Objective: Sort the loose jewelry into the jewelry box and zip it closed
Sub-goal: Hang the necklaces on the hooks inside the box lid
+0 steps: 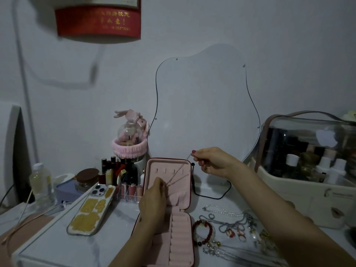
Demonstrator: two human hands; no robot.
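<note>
The right hand (212, 160) pinches one end of a thin necklace (178, 173); the left hand (154, 199) pinches its lower part, stretching it across the open jewelry box (185, 189) lid, likely for hook alignment.

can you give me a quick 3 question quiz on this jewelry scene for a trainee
1. True or false: the jewelry box is zipped shut.
2. What do the left hand and right hand hold between them? A) thin chain necklace B) red bead bracelet C) phone
3. On which side of the box does the loose jewelry lie on the table?

Key: 1 false, it lies open. 2 A. 3 The person's right.
</note>
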